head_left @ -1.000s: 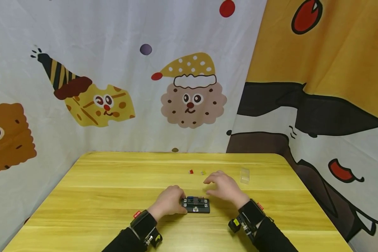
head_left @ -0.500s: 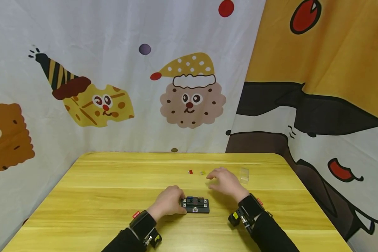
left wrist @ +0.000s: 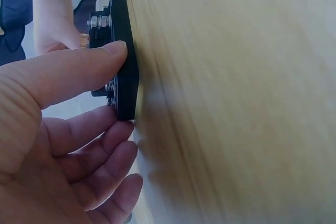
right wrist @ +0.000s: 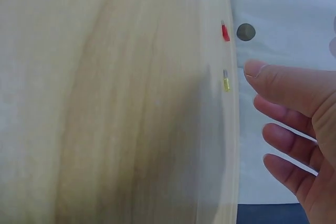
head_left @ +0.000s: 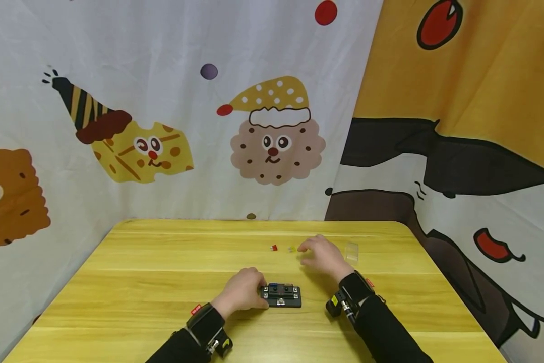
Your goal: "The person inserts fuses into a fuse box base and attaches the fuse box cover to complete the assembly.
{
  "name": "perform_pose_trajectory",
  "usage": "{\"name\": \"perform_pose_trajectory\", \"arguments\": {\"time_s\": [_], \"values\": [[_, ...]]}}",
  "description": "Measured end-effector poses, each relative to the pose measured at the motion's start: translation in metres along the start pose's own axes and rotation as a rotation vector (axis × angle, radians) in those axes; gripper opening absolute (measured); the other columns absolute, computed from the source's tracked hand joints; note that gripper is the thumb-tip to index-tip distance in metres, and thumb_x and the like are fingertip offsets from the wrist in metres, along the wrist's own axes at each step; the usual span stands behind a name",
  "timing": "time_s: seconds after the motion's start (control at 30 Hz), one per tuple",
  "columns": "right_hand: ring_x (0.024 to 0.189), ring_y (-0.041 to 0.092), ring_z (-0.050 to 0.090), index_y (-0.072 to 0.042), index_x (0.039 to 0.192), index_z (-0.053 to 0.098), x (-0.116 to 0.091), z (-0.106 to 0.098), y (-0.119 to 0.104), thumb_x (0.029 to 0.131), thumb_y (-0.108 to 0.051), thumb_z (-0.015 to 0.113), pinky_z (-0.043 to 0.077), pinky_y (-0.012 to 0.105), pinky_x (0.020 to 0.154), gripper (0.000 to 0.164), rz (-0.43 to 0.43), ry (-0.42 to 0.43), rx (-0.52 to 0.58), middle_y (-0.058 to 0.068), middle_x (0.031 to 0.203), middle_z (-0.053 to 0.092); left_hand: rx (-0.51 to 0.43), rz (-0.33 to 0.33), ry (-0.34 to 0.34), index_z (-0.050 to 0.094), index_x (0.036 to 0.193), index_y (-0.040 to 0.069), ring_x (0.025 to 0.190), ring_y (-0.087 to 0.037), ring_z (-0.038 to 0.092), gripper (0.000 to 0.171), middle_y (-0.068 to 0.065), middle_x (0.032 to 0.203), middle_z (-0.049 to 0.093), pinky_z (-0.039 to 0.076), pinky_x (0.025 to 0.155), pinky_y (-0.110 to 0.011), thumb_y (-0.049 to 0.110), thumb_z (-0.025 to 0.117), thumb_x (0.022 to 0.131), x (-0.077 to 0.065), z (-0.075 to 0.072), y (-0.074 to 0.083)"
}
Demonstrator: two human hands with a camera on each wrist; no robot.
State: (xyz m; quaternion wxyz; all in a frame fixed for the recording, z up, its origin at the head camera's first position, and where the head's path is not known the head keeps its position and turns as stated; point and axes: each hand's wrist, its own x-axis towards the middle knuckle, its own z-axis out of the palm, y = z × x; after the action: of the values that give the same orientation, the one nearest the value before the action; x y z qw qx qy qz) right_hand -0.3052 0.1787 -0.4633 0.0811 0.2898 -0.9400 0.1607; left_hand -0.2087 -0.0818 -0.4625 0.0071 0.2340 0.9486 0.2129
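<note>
My left hand (head_left: pixel 243 290) grips the left end of a black fuse block (head_left: pixel 282 298) on the table. In the left wrist view its thumb (left wrist: pixel 107 56) presses the base's edge, and the other fingers curl by its near corner. Metal screw terminals and a bit of blue show on the block. Beyond it, my right hand (head_left: pixel 323 257) hovers with fingers loosely bent and nothing between them. Just left of its fingertips lies a small yellow blade fuse (head_left: pixel 292 249). A red blade fuse (head_left: pixel 274 248) lies further left; both show metal prongs in the right wrist view.
A small clear plastic box (head_left: pixel 352 253) stands right of my right hand. The wooden table (head_left: pixel 163 252) ends at a cartoon-printed curtain (head_left: pixel 163 60) behind it. Each wrist wears a black strap with a camera.
The right hand has shifted slightly forward, its fingertips now closer to the yellow fuse. The left hand and the fuse block have stayed in place.
</note>
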Motion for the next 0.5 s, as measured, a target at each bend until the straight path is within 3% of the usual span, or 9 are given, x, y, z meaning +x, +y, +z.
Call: {"name": "perform_pose_trajectory", "arguments": {"time_s": [0.5], "values": [[0.104,0.021,0.058,-0.015,0.110,0.073,0.019,0.006,0.006,0.080,-0.020,0.084,0.047,0.037,0.092,0.033,0.061,-0.056,-0.019,0.000,0.109,0.069,0.012,0.005,0.008,0.074,0.096,0.006,0.081,-0.018,0.056,0.044,0.001,0.087,0.061,0.049,0.074,-0.033,0.031,0.091,0.065,0.002,0.003,-0.003]]}}
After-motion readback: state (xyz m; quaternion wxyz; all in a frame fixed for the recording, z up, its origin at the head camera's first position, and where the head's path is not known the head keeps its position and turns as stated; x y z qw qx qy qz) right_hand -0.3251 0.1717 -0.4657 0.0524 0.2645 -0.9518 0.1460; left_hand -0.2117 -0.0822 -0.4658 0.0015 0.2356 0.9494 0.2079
